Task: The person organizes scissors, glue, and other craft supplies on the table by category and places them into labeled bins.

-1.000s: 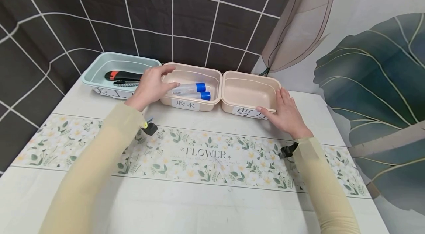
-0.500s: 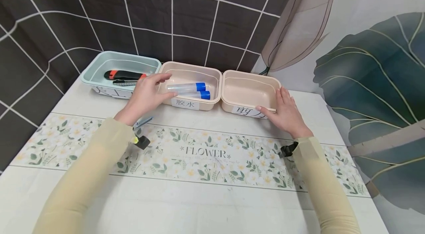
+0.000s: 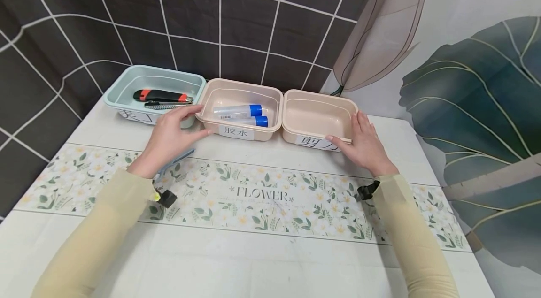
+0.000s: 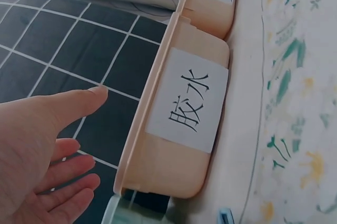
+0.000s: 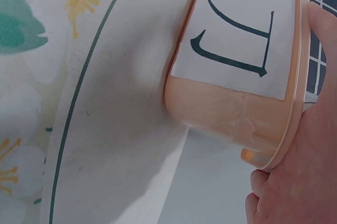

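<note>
My left hand (image 3: 169, 134) hovers in front of the gap between the blue bin and the middle pink bin (image 3: 249, 87), fingers loosely extended, holding nothing. Two clear glue tubes with blue caps (image 3: 255, 110) lie in that middle bin, whose white label (image 4: 187, 100) shows in the left wrist view. Against the right-hand pink bin (image 3: 317, 96) rests my right hand (image 3: 367, 146), thumb at the front rim and fingers along its right side. The right wrist view shows this bin's label (image 5: 237, 34). Part of a blue object (image 3: 179, 157) shows on the table beside my left wrist.
The light-blue bin (image 3: 114, 94) at the left holds a black-and-red utility knife (image 3: 160, 95) and a slimmer cutter (image 3: 162, 105). All three bins stand in a row before the dark gridded backdrop (image 3: 245, 16). A floral strip (image 3: 262, 194) crosses the white tabletop.
My left hand has drawn back leftward and toward me from over the middle bin, uncovering the glue tubes and knives. More of the blue object shows. My right hand stays put.
</note>
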A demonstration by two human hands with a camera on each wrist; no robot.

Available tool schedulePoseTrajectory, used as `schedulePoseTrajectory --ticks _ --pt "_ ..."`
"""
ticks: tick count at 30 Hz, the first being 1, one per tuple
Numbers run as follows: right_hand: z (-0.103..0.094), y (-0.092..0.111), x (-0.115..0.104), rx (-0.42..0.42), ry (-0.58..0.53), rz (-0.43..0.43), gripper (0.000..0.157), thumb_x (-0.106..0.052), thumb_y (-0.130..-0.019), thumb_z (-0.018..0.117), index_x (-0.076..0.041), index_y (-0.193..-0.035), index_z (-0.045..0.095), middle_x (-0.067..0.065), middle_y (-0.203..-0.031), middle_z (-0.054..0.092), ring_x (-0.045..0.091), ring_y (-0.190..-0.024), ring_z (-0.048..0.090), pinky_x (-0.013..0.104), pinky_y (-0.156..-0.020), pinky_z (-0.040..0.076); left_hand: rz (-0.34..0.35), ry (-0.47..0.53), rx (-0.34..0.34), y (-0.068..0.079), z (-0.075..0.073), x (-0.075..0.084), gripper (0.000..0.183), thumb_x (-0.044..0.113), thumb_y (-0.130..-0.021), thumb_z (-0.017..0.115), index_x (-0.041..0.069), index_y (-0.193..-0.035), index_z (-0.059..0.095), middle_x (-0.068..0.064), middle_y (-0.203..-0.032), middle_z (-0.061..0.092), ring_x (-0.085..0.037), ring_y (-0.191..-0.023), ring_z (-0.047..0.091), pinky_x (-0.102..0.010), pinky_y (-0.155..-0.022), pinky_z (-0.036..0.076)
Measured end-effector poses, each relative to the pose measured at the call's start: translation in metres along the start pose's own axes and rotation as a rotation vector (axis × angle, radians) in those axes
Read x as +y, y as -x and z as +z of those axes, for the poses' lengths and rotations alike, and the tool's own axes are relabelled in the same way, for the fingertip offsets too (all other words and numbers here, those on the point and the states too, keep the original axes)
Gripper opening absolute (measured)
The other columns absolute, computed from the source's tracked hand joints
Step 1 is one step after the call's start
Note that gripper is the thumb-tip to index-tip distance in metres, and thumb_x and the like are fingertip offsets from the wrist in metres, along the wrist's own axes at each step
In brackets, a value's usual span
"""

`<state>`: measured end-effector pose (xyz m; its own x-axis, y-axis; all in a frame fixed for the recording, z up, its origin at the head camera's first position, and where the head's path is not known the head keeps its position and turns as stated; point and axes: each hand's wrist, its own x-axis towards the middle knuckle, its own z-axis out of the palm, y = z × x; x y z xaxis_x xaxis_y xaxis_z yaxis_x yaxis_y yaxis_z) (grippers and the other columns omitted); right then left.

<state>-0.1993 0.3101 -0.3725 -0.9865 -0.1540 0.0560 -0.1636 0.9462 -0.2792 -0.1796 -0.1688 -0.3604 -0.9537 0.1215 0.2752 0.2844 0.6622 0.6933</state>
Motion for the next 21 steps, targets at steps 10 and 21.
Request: schedulePoseTrajectory --ticks 10,21 --pt "0.002 0.0 0.002 0.004 -0.007 -0.01 0.11 -0.069 -0.095 0.05 0.01 -0.158 0.007 0.031 -0.164 0.001 0.039 -0.153 -0.001 0.056 -0.121 0.003 -0.011 -0.037 -0.034 0.024 -0.01 -0.015 0.068 0.028 -0.086 0.085 0.002 -0.142 0.058 -0.018 -0.14 0.059 -0.038 -0.132 0.049 -0.054 -0.108 0.038" --pt "0.0 -0.001 0.002 0.003 -0.009 -0.011 0.11 -0.069 -0.095 0.05 0.01 -0.157 0.005 0.031 -0.164 0.001 0.039 -0.153 -0.001 0.055 -0.121 0.002 -0.097 -0.103 -0.094 0.05 -0.016 -0.034 0.073 0.038 -0.087 0.083 0.002 -0.144 0.055 -0.022 -0.142 0.055 -0.045 -0.133 0.044 -0.062 -0.108 0.032"
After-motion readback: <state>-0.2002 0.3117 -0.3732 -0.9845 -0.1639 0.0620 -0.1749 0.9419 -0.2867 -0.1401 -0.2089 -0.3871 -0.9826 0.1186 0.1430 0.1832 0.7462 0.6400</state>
